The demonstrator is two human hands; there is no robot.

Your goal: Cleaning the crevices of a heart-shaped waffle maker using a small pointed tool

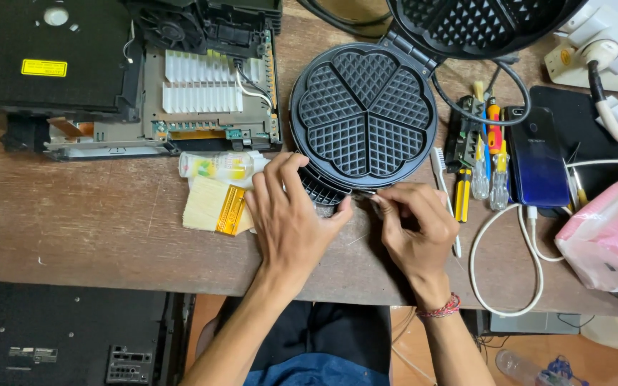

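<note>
The left hand (291,214) lies flat with its fingers spread on the brown wooden worktop (94,229). Its grip is wide and holds nothing, but its thumb tip meets the near edge of the round black waffle iron with heart-shaped grid plates (364,111). Just to the left of this hand lie a wide pale paint brush with a gold metal band (212,206) and a small clear bottle with a yellow label (217,166). The waffle iron sits just past both hands, away from the person, and its lid (477,25) stands open at the far right side. The right hand (413,225) is just to the right of the left hand, and the two almost touch. Its grip is narrow, pinched at the front edge of the iron, maybe on a thin small part, but that part is too small to tell. Both hands are equally near the edge. To the right of the right hand lie a white toothbrush (441,179), some yellow and orange screwdrivers (481,168), and a dark blue phone (536,157).
</note>
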